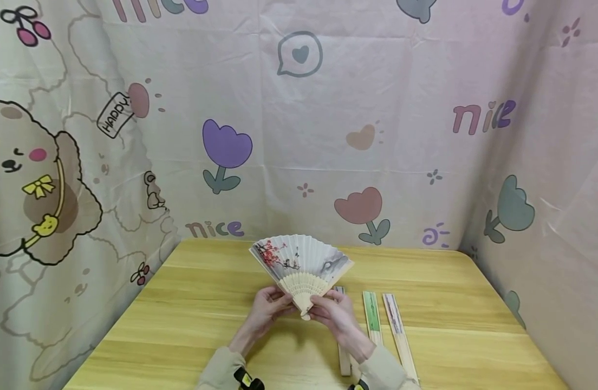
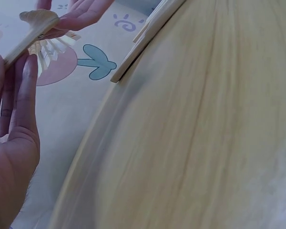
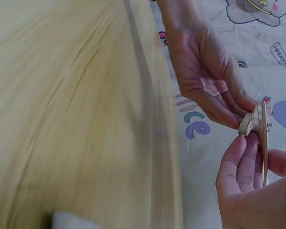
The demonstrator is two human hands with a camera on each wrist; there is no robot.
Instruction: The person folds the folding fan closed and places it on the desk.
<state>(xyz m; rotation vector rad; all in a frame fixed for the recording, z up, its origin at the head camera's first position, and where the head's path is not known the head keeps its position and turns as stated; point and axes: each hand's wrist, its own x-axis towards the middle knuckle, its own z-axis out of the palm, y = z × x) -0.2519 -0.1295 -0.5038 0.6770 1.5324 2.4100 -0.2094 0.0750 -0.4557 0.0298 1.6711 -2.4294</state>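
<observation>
A spread folding fan (image 1: 301, 262) stands in front of me with its leaf upward, white with red blossoms and a grey landscape. My left hand (image 1: 267, 310) pinches its left outer rib low down, near the pivot. On the other side, my right hand (image 1: 335, 313) holds the right outer rib between thumb and fingers. The left wrist view shows the light wooden rib end (image 2: 38, 31) between both hands. In the right wrist view, the stacked sticks (image 3: 255, 121) appear edge-on at the fingertips.
To the right on the wooden table (image 1: 182, 303) lie several folded fans: one partly under my right forearm (image 1: 345, 360), a green-topped fan (image 1: 371, 311) and a pale purple-topped fan (image 1: 397, 327). A printed cloth (image 1: 289, 135) hangs behind and at both sides.
</observation>
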